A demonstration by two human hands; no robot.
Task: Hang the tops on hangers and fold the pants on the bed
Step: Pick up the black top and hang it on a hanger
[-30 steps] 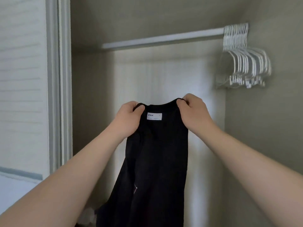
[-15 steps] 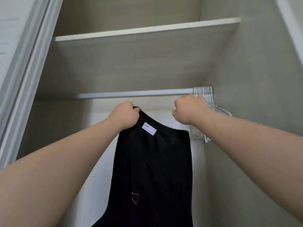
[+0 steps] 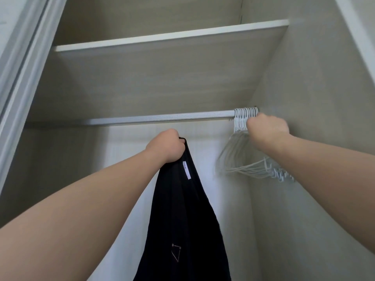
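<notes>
Nearest, two bare forearms are stretched up into an open closet. The black top [image 3: 182, 220] is held up in the middle of the view by the left hand [image 3: 166, 146], whose fingers are curled tightly round a bunch of fabric at the neckline. The garment hangs straight down from that fist and is cut off by the lower edge of the view. A white label [image 3: 186, 170] is seen just below the fist, and a small pale triangular outline [image 3: 176, 252] is marked lower on the cloth.

Farther off and to the right, the right hand [image 3: 267, 128] is raised to the hangers [image 3: 241, 161], a tight white bundle hooked over the right end of the rod [image 3: 162, 118]. Its fingers are curled at the necks of the bundle, just under the hooks. Which hanger is gripped cannot be told, since the fingertips are hidden behind the hand. The hanger shoulders are fanned out below the wrist, near the right wall. The top is kept well apart from the hangers.

The ribbed rod is run from left to right across the closet. Above it a shelf [image 3: 172, 36] is seen from beneath, and a pale door frame [image 3: 24, 67] is seen along the left edge.
</notes>
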